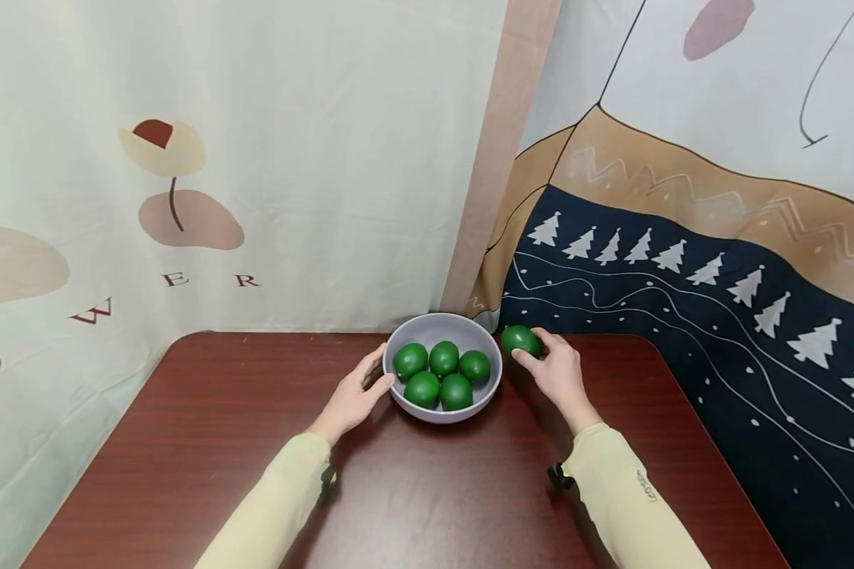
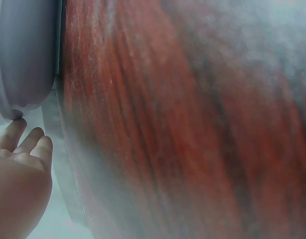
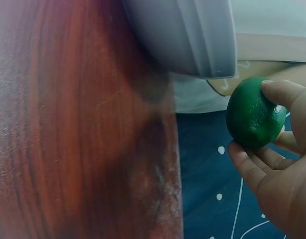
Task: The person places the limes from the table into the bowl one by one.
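Note:
A grey-lavender bowl (image 1: 441, 416) stands near the far edge of the table, with several green limes (image 1: 444, 358) inside. My left hand (image 1: 349, 399) rests against the bowl's left side, thumb and fingers spread along its outer wall. In the left wrist view, fairly straight fingertips (image 2: 16, 130) touch low on the bowl (image 2: 28, 50). Just right of the rim, my right hand (image 1: 558, 371) pinches another lime (image 1: 519, 340) between thumb and fingers. The right wrist view shows this lime (image 3: 252, 112) held up beside the bowl (image 3: 193, 37), past the table's edge in that view.
The table (image 1: 427, 490) is dark reddish wood and glossy. Behind it hangs a pale curtain (image 1: 327, 158) with flower prints, and at the right a dark blue cloth (image 1: 683, 316) with white trees. Both sleeves (image 1: 626, 490) are pale yellow.

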`<state>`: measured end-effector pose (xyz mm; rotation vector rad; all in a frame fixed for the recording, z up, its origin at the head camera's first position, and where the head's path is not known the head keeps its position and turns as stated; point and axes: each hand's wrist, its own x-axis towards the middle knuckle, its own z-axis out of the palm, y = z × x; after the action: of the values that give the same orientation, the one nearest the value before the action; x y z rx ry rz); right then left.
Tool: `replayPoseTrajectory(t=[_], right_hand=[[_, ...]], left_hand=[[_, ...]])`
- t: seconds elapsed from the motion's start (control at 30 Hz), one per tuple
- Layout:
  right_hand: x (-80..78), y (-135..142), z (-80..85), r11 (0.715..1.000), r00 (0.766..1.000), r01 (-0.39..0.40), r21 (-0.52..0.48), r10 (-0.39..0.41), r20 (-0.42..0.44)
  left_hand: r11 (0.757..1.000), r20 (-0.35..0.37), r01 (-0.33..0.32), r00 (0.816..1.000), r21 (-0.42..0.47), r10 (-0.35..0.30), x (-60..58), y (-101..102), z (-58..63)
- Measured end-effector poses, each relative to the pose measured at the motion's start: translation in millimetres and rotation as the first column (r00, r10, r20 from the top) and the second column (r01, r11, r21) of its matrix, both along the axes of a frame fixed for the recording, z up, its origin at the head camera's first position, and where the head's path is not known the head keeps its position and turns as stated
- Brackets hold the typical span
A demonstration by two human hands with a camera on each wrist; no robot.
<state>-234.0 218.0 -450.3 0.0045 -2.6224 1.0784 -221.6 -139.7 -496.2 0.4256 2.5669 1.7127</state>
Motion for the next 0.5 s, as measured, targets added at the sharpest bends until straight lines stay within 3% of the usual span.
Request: replayPoseTrajectory(t=[0.03,0.27,0.33,0.5], right_hand=[[-0.2,-1,1.1,1.0,1.0,-0.002,-0.002,0.002,-0.003],[-0.6,-7,11.1,1.0,0.999,-0.028,-0.007,0.028,-0.034],[-0.7,-9,13.9,0.999,0.998,-0.036,-0.01,0.036,-0.043],[0.0,-15,19.2,0.998,0.998,-0.056,-0.021,0.056,-0.037]], left_hand=[[1.0,-0.005,-0.004,1.0,0.004,0.004,-0.9,0,-2.7],[1.0,0.018,0.0,1.0,0.018,-0.001,13.7,5,27.9],[1.0,0.021,-0.003,1.0,0.014,0.003,11.6,5,24.3],[1.0,0.004,-0.011,1.0,0.01,0.011,0.9,2,1.4]])
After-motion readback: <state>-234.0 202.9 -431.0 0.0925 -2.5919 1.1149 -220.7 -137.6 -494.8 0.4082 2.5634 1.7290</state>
